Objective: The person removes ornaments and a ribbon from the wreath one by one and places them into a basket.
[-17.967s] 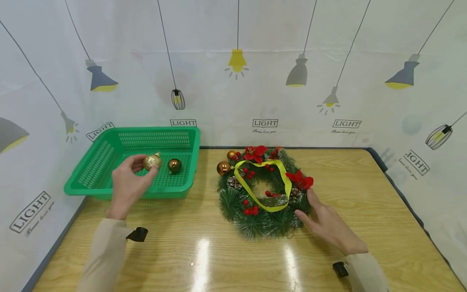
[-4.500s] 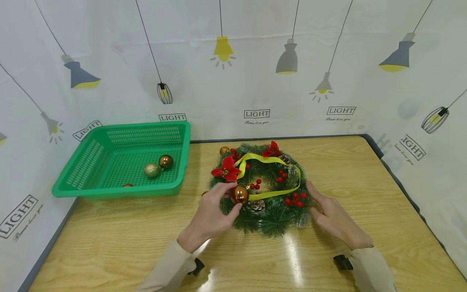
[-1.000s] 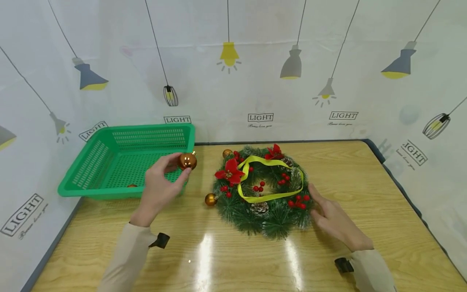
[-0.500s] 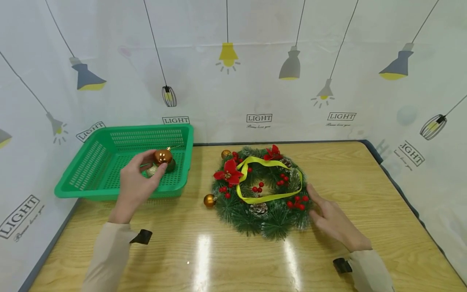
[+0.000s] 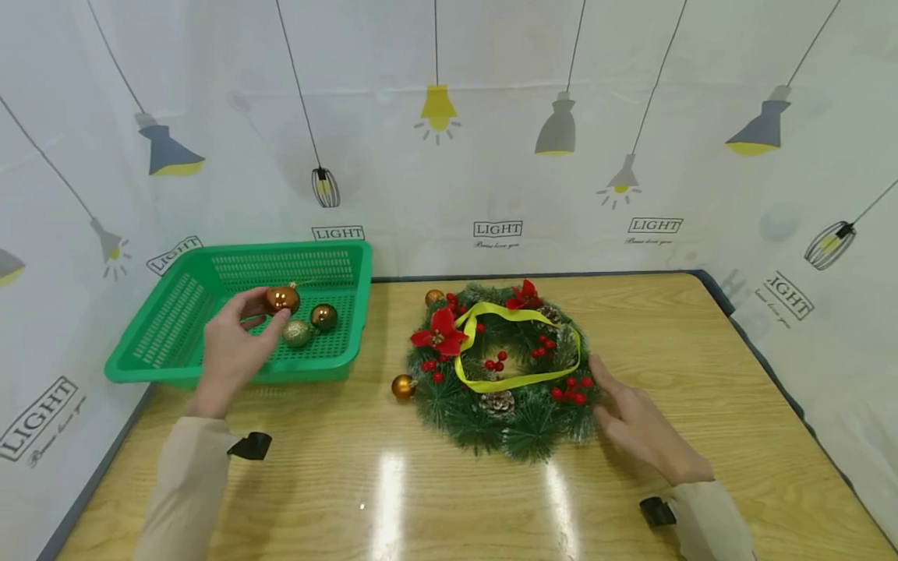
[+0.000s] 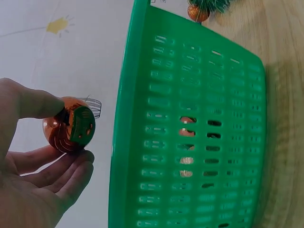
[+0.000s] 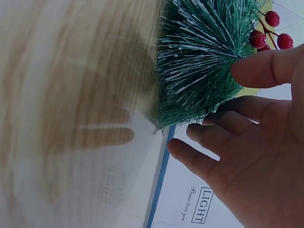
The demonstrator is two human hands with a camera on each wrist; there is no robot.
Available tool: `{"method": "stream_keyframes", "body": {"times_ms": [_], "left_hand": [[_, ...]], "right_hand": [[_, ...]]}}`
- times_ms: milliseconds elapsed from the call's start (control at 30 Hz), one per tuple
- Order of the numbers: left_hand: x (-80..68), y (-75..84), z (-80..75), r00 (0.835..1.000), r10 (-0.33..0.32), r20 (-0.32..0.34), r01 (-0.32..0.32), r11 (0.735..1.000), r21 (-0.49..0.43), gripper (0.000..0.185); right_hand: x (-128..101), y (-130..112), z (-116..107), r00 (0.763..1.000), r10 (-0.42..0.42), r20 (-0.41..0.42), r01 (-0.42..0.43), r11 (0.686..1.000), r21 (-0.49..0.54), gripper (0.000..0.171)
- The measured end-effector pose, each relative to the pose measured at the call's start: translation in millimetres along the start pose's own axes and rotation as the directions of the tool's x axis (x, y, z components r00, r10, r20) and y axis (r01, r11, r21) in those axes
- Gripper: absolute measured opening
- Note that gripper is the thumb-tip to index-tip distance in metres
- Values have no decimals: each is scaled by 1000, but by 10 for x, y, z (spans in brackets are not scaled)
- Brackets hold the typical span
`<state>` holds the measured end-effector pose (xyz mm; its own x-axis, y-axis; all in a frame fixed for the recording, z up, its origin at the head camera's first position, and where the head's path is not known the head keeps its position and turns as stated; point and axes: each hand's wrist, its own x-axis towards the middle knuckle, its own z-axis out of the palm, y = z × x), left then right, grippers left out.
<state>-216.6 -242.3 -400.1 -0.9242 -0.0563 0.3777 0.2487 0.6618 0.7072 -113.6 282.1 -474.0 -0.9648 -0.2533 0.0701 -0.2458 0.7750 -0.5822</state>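
The left hand (image 5: 228,351) pinches a shiny copper-coloured bauble (image 5: 281,299) between thumb and fingertips and holds it above the inside of the green plastic basket (image 5: 175,366), over its near right part. In the left wrist view the same bauble (image 6: 69,131) sits between the thumb above and the curled fingers (image 6: 71,173) below, with the perforated wall of the basket (image 6: 190,142) just beside it.

Two more baubles lie on the basket floor: a glittery gold one (image 5: 297,333) and a darker bronze one (image 5: 323,316), touching or nearly touching each other, just right of the held bauble.

The right hand (image 5: 641,425) rests on the wooden table (image 5: 701,366) with its fingers straight and loosely spread, the fingertips touching the right edge of the Christmas wreath (image 5: 501,366). The right wrist view shows those fingers (image 7: 223,137) against the frosted green needles (image 7: 199,66) beside a cluster of red berries (image 7: 268,33).

The wreath lies flat near the middle of the table, with red poinsettia flowers (image 5: 440,333), pine cones and a yellow ribbon (image 5: 519,347) looped across it. One gold bauble (image 5: 403,386) hangs at its near left edge and another (image 5: 434,298) at its far left edge.
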Motion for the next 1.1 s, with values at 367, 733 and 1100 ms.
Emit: {"method": "stream_keyframes", "body": {"times_ms": [367,733,1100], "left_hand": [[2,-147,-217,990,-114,78,111,993,46,58],[-71,-16,-157,990,-83,118,84,996,-1,56],[-156,144,140,992,78,96,-72,995,-62,43]], "right_hand": [[-14,-6,-5,1000,-1,-7,1,1000,-7,73],[-13,-11,-21,1000,4,-1,-4,1000,-21,74],[-1,-6,-17,1000,-9,-10,9,1000,5,74]]}}
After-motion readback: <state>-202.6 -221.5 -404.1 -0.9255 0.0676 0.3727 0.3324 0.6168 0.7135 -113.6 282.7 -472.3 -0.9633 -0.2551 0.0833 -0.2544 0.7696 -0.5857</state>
